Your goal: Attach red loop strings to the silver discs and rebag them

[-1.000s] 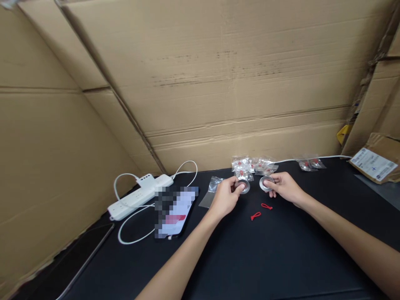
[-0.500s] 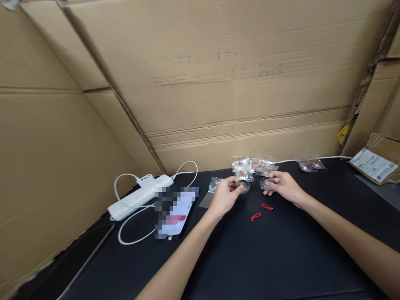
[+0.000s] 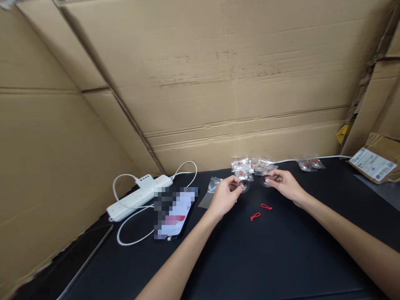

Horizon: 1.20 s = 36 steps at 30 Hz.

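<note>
My left hand (image 3: 225, 196) pinches a clear round disc (image 3: 246, 186) with a grey ring, thumb on top. To its right, my right hand (image 3: 286, 187) grips a second clear disc (image 3: 264, 181) by its edge, tilted a little above the black surface. The two discs are apart. In front of them lie two small red cord loops, an upper loop (image 3: 266, 206) and a lower loop (image 3: 255, 216); neither hand touches them. A flat clear plastic bag (image 3: 205, 201) lies left of my left hand and is partly covered by it.
Small clear packets (image 3: 242, 164) with red bits lie behind my hands, with more packets (image 3: 310, 164) to the right. A phone (image 3: 175, 216), its screen partly pixelated, and a white power strip (image 3: 125, 207) with cables are at left. A torn labelled parcel (image 3: 373, 162) sits far right. Cardboard walls (image 3: 218, 83) enclose the table.
My right hand has turned its disc to lie flatter, and its lower fingers have drawn in. My left hand still holds its disc in nearly the same place.
</note>
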Motion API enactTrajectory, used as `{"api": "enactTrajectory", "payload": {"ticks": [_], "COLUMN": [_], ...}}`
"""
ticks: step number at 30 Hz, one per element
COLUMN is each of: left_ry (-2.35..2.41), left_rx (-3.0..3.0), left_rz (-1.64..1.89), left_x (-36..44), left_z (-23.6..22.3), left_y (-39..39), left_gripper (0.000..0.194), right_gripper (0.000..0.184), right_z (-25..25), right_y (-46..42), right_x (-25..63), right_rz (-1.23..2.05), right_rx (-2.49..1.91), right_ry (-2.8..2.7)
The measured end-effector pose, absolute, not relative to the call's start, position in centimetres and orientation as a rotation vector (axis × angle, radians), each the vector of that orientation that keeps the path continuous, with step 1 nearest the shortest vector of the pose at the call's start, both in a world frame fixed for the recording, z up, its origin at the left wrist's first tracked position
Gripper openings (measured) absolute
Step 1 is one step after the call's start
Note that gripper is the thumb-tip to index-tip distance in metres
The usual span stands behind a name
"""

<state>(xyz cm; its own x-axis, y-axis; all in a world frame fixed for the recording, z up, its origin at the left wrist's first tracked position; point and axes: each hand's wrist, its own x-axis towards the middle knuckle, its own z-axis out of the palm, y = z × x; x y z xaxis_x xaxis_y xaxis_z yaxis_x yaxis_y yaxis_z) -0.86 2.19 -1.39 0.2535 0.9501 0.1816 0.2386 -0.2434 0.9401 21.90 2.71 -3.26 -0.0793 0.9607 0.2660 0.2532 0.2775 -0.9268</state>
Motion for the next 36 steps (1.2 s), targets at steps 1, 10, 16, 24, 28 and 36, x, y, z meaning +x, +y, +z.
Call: {"api": "enactTrajectory", "payload": {"ticks": [1,10,16,24,28,36], "left_ry": [1.116,1.068,1.087,1.089,1.114,1.251], "left_rx": [1.7,1.658,1.626,1.539,1.554,1.968], "left_rz": [1.06,1.04,1.014,1.041,1.023,0.892], "left_x": [-0.9,-0.9,-0.9,-0.8,-0.8,-0.9], "left_z": [-1.3,-1.0,-1.1,-1.3,-1.5,-1.7], "left_y": [2.2,2.0,2.1,2.3,2.3,2.1], "left_gripper": [0.016,0.019,0.02,0.018,0.016,0.008], "right_gripper": [0.028,0.033,0.034,0.03,0.026,0.026], "right_z": [-3.2,-2.5,-2.3,-2.4,-2.8,-2.4], "right_y": [2.7,1.9,1.8,1.8,2.1,1.6], "right_x": [21.9,21.5,21.5,21.4,21.7,22.0], "right_rz": [0.912,0.986,1.05,1.132,0.969,0.493], "right_rx": [-1.161,-1.083,-1.071,-1.128,-1.164,-1.415], "right_ry": [-1.54,-1.514,-1.471,-1.464,-1.582,-1.946]}}
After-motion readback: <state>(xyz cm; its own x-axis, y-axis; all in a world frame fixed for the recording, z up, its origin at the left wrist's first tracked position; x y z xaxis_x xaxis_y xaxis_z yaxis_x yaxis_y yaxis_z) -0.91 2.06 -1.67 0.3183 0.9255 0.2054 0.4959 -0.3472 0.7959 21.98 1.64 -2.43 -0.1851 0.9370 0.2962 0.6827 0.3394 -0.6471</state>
